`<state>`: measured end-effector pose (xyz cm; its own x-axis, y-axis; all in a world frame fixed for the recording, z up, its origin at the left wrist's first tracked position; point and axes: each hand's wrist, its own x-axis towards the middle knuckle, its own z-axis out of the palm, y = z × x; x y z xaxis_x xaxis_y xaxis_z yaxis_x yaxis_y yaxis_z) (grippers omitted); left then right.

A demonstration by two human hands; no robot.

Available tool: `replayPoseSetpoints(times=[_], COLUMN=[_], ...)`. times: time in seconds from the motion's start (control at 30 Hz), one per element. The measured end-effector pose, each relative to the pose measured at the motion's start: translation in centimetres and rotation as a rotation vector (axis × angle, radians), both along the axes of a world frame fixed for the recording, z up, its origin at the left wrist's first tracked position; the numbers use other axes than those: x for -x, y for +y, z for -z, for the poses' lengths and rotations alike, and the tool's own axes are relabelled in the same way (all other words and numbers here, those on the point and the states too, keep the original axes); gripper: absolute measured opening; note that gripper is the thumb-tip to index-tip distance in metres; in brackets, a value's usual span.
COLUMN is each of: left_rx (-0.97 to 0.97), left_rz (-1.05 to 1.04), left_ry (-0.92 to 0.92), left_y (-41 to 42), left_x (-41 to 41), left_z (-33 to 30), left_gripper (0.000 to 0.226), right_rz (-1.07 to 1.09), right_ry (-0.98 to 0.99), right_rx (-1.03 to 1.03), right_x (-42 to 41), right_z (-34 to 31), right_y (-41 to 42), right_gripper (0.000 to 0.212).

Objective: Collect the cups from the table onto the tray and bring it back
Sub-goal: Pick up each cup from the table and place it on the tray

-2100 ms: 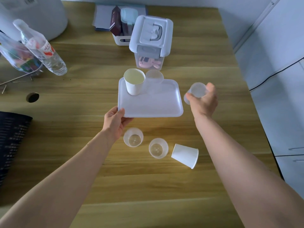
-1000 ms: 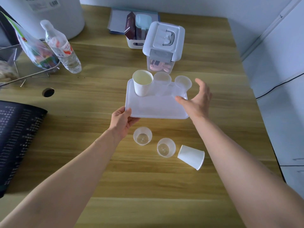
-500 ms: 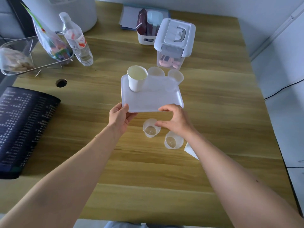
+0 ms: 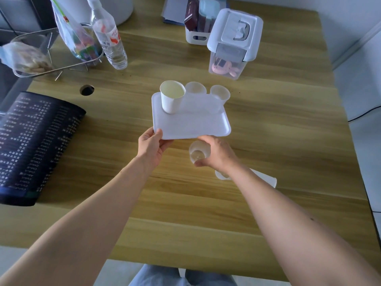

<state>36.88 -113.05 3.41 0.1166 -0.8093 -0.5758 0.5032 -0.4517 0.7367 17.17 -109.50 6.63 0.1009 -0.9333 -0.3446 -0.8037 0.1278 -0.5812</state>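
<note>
A white tray [image 4: 191,126] is held over the wooden table by my left hand [image 4: 151,148], which grips its near left corner. Along the tray's far edge stand a white paper cup [image 4: 172,97] and two clear plastic cups [image 4: 195,89] [image 4: 220,93]. Just below the tray's near edge, my right hand [image 4: 218,154] is closed around a clear plastic cup [image 4: 198,154], tilted with its mouth toward me. Behind my right forearm another clear cup [image 4: 221,176] and a white paper cup on its side [image 4: 266,179] rest on the table, mostly hidden.
A clear lidded storage box [image 4: 234,43] and a small white basket [image 4: 196,36] stand at the back. A water bottle [image 4: 109,36] and a wire rack with bags [image 4: 51,52] sit back left. A dark printed sheet [image 4: 35,141] lies at the left edge.
My right hand set a clear cup on the tray's far right, then came down to the near cups and closed on one, lifting it off the table. The left hand kept hold of the tray.
</note>
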Motion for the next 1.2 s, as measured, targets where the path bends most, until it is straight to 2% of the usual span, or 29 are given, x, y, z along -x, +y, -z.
replayPoseSetpoints(times=[0.4, 0.87, 1.0, 1.2], left_rx=[0.018, 0.052, 0.057, 0.055], left_rz=[0.006, 0.053, 0.068, 0.098], left_ry=[0.039, 0.123, 0.130, 0.149], left_y=[0.4, 1.6, 2.0, 2.4], left_x=[0.0, 2.0, 2.4, 3.2], left_z=[-0.4, -1.2, -1.5, -1.8], left_gripper=[0.017, 0.019, 0.020, 0.029], right_rz=[0.091, 0.130, 0.158, 0.165], right_ry=[-0.124, -0.241, -0.303, -0.290], right_rx=[0.013, 0.257, 0.300, 0.330], right_x=[1.9, 0.0, -1.2, -2.2], right_z=[-3.0, -7.2, -7.2, -5.6], right_y=[0.0, -2.6, -3.1, -3.3], right_gripper=[0.083, 0.075, 0.075, 0.080])
